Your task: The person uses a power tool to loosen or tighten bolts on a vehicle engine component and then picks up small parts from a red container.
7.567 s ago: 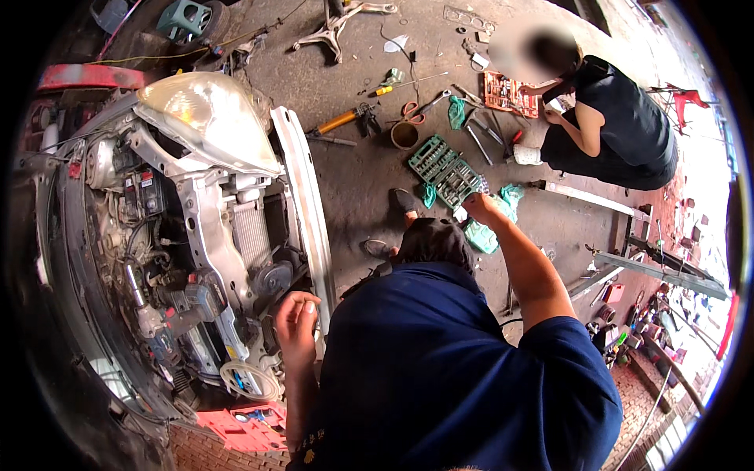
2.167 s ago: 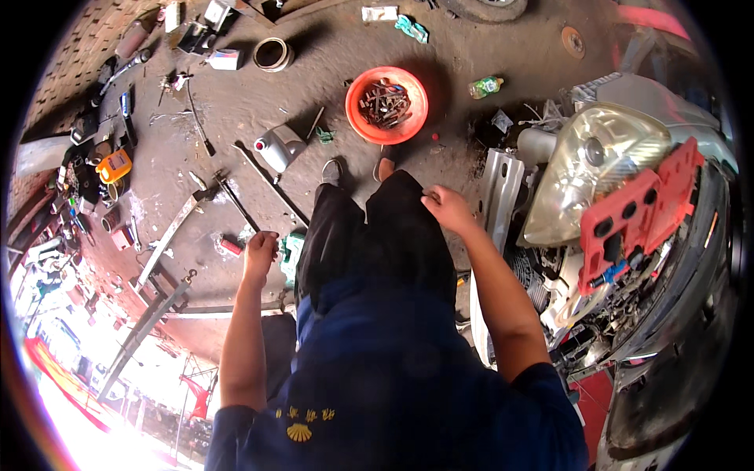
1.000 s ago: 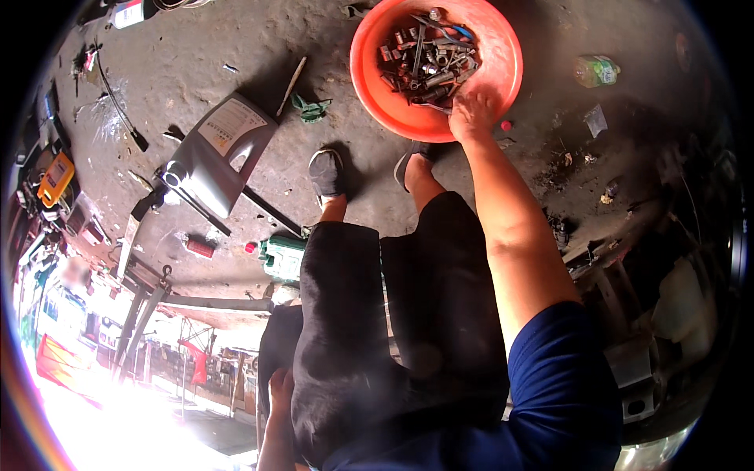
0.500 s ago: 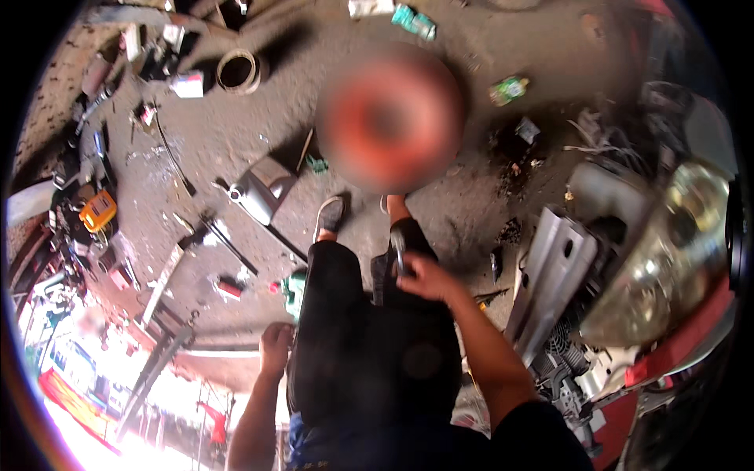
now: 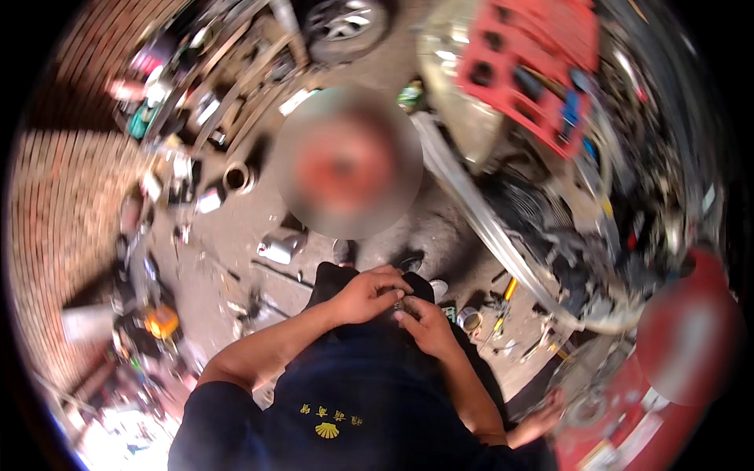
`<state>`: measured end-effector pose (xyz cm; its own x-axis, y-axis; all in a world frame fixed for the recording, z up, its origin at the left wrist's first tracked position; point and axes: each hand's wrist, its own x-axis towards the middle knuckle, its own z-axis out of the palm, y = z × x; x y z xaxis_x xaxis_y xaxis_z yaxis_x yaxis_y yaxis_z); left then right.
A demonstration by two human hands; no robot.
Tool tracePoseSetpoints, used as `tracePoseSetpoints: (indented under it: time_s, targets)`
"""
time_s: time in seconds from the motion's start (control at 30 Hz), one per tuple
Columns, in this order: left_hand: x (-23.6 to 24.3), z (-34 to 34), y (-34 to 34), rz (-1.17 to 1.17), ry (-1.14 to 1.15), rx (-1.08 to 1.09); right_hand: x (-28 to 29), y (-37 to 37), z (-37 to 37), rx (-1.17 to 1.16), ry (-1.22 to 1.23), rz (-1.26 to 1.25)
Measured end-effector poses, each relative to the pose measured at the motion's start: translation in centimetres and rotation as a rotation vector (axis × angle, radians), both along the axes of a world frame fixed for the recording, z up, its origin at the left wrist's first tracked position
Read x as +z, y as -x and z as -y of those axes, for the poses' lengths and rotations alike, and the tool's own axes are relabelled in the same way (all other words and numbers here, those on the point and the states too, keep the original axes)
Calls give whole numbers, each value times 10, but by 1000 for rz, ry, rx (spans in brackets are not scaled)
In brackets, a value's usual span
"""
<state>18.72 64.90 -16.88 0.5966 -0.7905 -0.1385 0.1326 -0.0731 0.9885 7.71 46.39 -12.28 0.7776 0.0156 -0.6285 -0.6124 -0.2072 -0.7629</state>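
In front of my waist, my left hand (image 5: 367,295) and my right hand (image 5: 430,325) meet, fingertips nearly touching. A small dark metallic piece (image 5: 399,305) shows between them, pinched by the fingers of my right hand; its exact kind is too small and blurred to tell. My left fingers curl over its far side, and whether they grip it too is hidden. Below my hands are the dark trousers of my legs (image 5: 334,276).
At the upper right, a red plastic tool case (image 5: 503,94) lies over a large headlight (image 5: 440,63). A long silver metal bar (image 5: 479,216) runs beside dark car parts. Another person's hand (image 5: 542,420) is near a red panel at lower right. A wheel (image 5: 343,27) lies far ahead.
My view has swung to the right and tilted up. My left hand has come from beside my thigh to meet my right hand, which earlier held a metallic tool over my leg.
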Motion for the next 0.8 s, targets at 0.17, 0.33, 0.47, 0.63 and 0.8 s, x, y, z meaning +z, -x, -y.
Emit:
tracePoseSetpoints:
  time_s: [0.17, 0.33, 0.47, 0.63, 0.8]
  targets:
    - [34, 82, 30, -6, 101, -309, 23, 85, 65, -213, 44, 54]
    - [31, 132, 82, -243, 39, -475, 45, 177, 103, -687, -277, 75]
    - [94, 183, 118, 172, -61, -577, 56, 220, 120, -832, -506, 182]
    - [82, 243, 161, -208, -104, -596, 69, 276, 156, -1086, -650, 311]
    - [119, 257, 178, -117, -78, -678, 60, 276, 171, -693, -378, 410]
